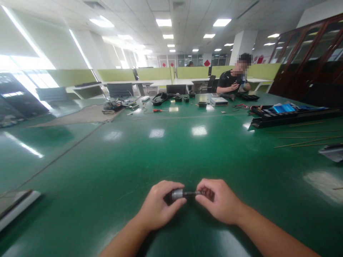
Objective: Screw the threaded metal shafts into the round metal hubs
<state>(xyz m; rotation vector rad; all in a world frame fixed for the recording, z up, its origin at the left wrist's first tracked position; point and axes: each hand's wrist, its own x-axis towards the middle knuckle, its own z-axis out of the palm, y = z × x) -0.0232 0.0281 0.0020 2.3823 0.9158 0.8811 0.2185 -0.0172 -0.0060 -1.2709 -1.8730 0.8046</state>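
Note:
Low over the green tabletop (150,160), a small silver cylinder with a thin dark shaft (177,194) lies level between my two hands. My left hand (162,205) is curled around the cylinder, thumb below it and index finger above. The shaft points right, and its far end runs into the fingertips of my right hand (221,201), which are pinched together on it. The end inside the right fingers is mostly hidden. From this view I cannot tell exactly what kind of part it is.
Across the table a person (233,80) handles something small. Near them are a white box (219,101), an orange screwdriver (160,110) and a pile of parts (118,105). A long black tray (292,116) and thin rods (308,142) lie right; a pale-edged panel (18,208) is at left.

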